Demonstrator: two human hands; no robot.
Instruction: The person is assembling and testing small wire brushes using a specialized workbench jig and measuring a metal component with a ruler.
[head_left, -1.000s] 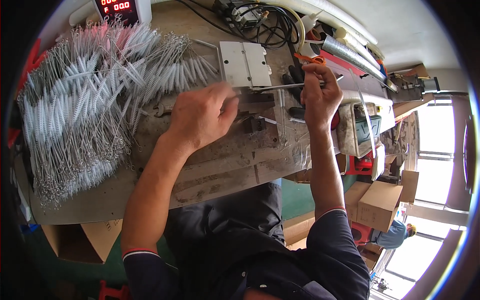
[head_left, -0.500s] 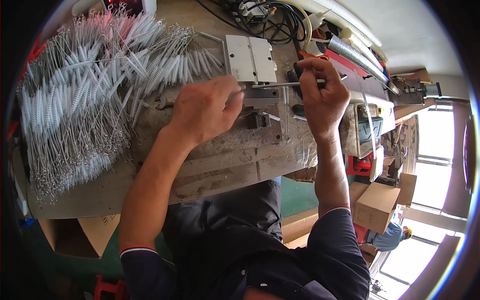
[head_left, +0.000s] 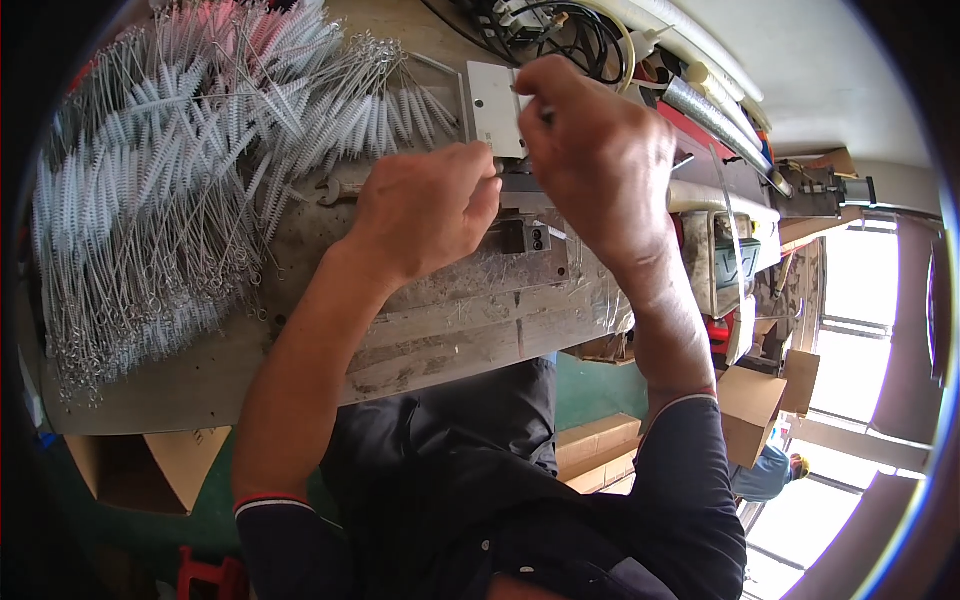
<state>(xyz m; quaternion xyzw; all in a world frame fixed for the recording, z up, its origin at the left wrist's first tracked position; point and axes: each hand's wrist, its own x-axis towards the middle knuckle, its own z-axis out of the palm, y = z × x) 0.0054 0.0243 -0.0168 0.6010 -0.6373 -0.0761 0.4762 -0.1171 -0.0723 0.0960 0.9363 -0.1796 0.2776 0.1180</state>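
My left hand [head_left: 425, 212] is closed in a pinch at the lower left corner of a white block [head_left: 490, 112]. What its fingertips hold is hidden. My right hand [head_left: 600, 160] is closed too, raised over the right part of the white block, which it covers; I cannot make out what its curled fingers hold. The tip of a thin rod [head_left: 684, 160] shows beyond the right hand. Just below the hands, a small dark metal block [head_left: 522, 237] with holes sits on the worn workbench [head_left: 430, 345].
A large heap of white-bristled wire brushes [head_left: 140, 200] covers the left of the bench. An open-end wrench [head_left: 335, 190] lies beside it. Black cables [head_left: 590, 40] and rolls [head_left: 700, 95] are at the back. Cardboard boxes [head_left: 750, 410] stand at right; another person [head_left: 765, 475] is farther off.
My right hand has moved left and up, from beside the white block to over it, and appears larger. My left hand has stayed nearly in place, shifting slightly right.
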